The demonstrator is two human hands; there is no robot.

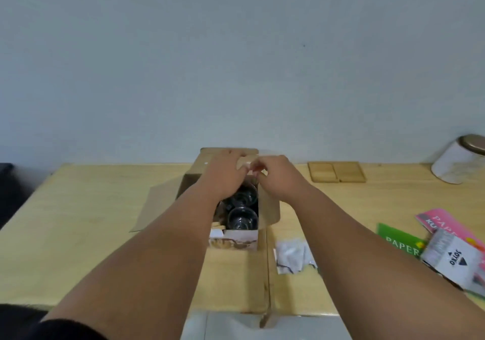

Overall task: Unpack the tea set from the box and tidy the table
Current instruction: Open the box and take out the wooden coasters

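Observation:
An open cardboard box [270, 208] stands in the middle of the wooden table [86, 203], its flaps folded outward. Inside sits a printed inner carton [233, 240] holding clear glass cups [242, 217], one behind the other. Both of my arms reach over the box. My left hand [225, 174] and my right hand [275, 175] meet at the box's far end, fingers curled on a tan cardboard insert [246, 162]. The left forearm hides the left part of the box's contents.
Two wooden trays [337, 172] lie at the back right, and a white canister with a metal lid [456, 161] stands beyond them. A clear plastic bag [292, 255] lies right of the box. Coloured paper packs [399, 240] and a JOYKO packet [454, 258] sit at the right edge.

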